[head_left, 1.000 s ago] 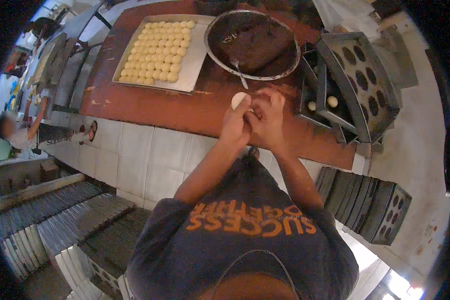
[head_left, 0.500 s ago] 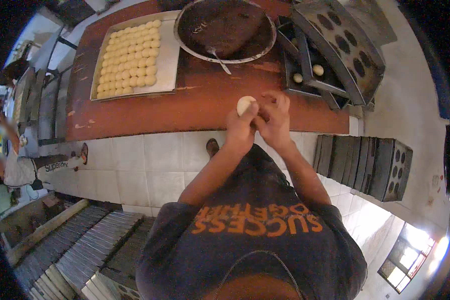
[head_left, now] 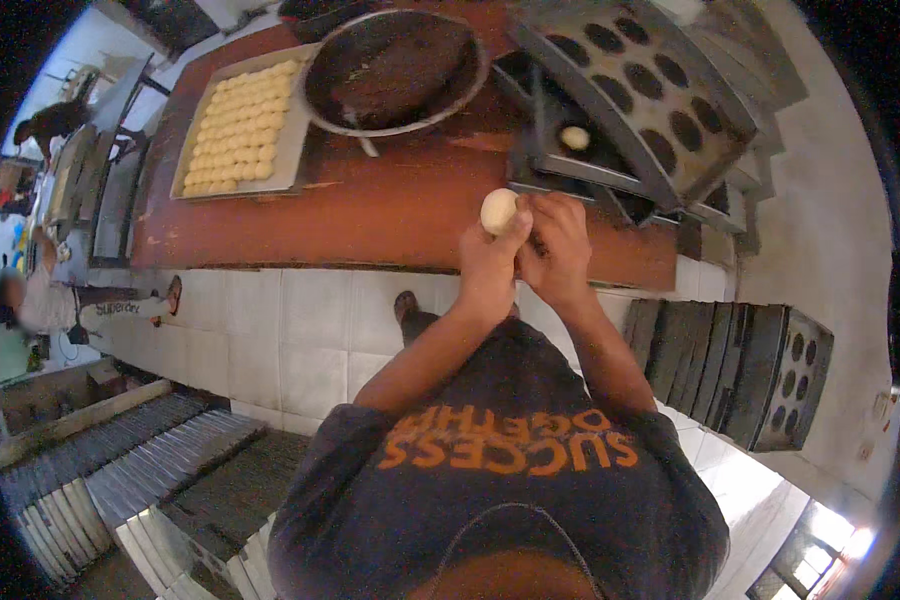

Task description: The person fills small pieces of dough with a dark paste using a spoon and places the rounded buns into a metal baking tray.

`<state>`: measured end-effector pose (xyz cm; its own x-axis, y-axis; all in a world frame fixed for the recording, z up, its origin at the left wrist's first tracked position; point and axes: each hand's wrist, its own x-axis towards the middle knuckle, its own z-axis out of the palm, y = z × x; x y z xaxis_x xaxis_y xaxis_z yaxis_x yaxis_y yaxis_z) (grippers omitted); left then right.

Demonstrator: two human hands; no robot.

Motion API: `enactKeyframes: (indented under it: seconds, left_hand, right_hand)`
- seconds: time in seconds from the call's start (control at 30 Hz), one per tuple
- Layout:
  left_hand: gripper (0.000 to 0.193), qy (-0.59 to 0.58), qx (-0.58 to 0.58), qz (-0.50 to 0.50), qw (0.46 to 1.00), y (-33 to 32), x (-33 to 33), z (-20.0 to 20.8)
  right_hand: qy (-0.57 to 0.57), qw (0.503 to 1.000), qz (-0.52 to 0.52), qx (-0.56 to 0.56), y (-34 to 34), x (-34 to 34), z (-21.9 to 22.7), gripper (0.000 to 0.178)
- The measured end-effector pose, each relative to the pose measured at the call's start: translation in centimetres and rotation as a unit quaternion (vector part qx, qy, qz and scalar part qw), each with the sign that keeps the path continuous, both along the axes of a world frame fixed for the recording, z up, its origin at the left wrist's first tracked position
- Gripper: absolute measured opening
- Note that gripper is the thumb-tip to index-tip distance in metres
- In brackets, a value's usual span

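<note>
A pale, round dough ball is held up above the near edge of the table, just in front of me. My left hand is closed round it from below, the thumb pressed on its side. From the right, my right hand meets it with curled fingers against the ball's right side; its fingertips are partly hidden. Beyond my hands stands a wide round pan of dark brown paste, a spoon resting over its near rim. Another dough ball lies in a dark metal tray at the right.
Rows of dough balls fill much of a rectangular tray at the left of the reddish table. Dark moulds with round hollows pile up at the right, and more moulds stand below. Another person is at the far left.
The right fingers, spread apart before, have folded in against the dough ball. The view has shifted, so the pan and trays appear further left.
</note>
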<state>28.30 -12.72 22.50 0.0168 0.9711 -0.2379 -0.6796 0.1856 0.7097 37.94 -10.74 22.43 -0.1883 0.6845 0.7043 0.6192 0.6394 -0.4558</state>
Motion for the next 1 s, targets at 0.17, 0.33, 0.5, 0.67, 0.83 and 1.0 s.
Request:
enactKeyframes:
  seconds: [0.17,0.33,0.5,0.67,0.83,1.0]
  left_hand:
    - [0.026,-0.132,-0.004,-0.032,0.991,0.3,8.8,-0.8]
    - [0.027,0.003,0.031,-0.104,0.994,-1.4,15.0,-0.1]
    - [0.022,-0.060,-0.013,-0.127,0.990,-1.5,18.0,1.2]
    - [0.021,0.105,0.059,-0.097,0.988,-2.4,18.4,1.8]
    - [0.022,0.068,0.044,-0.100,0.992,-2.4,18.6,2.4]
    - [0.023,-0.065,-0.027,-0.023,0.997,-2.1,19.6,2.6]
  right_hand:
    - [0.010,1.000,-0.010,-0.004,-1.0,9.2,0.3,0.024]
    - [0.198,0.962,0.002,-0.188,-2.4,15.6,1.7,0.020]
    - [0.067,0.997,0.002,-0.029,-2.4,20.6,1.2,0.022]
    - [0.097,0.992,0.036,-0.076,-3.2,21.2,4.3,0.021]
    - [0.144,0.981,0.076,-0.103,-3.1,22.4,2.1,0.023]
    - [0.094,0.994,-0.011,0.055,-2.7,20.1,2.5,0.019]
